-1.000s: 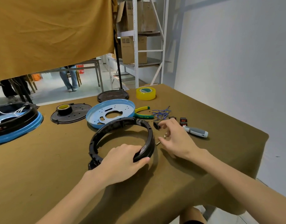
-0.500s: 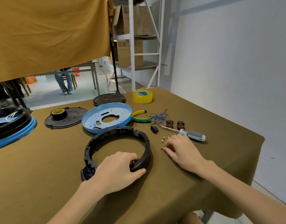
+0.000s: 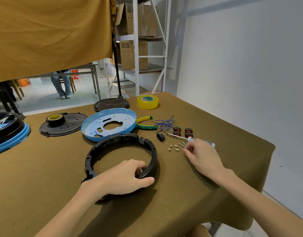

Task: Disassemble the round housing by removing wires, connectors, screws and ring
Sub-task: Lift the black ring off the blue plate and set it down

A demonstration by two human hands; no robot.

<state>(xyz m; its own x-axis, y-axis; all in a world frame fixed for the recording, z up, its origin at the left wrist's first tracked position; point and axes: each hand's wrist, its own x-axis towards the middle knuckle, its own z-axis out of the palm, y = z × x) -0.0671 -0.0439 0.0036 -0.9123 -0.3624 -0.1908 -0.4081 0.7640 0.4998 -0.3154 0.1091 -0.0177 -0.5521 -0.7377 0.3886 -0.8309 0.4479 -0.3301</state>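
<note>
Left hand (image 3: 125, 178) grips black ring (image 3: 120, 156) (near rim); right hand (image 3: 203, 156) pinches screws (image 3: 177, 146)

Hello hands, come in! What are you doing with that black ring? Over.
Left hand gripping black ring, flat on table. Right hand fingertips at loose screws beside screwdriver. Nothing blocking.

Left hand (image 3: 123, 177) clenched, right hand (image 3: 203, 157) pinching.

The right hand (image 3: 201, 157) is now back from the switches, its fingertips (image 3: 187, 150) pinched at the loose screws (image 3: 177, 146) beside the screwdriver (image 3: 190, 139); the black ring (image 3: 120, 151) sits slightly nearer the person.
</note>
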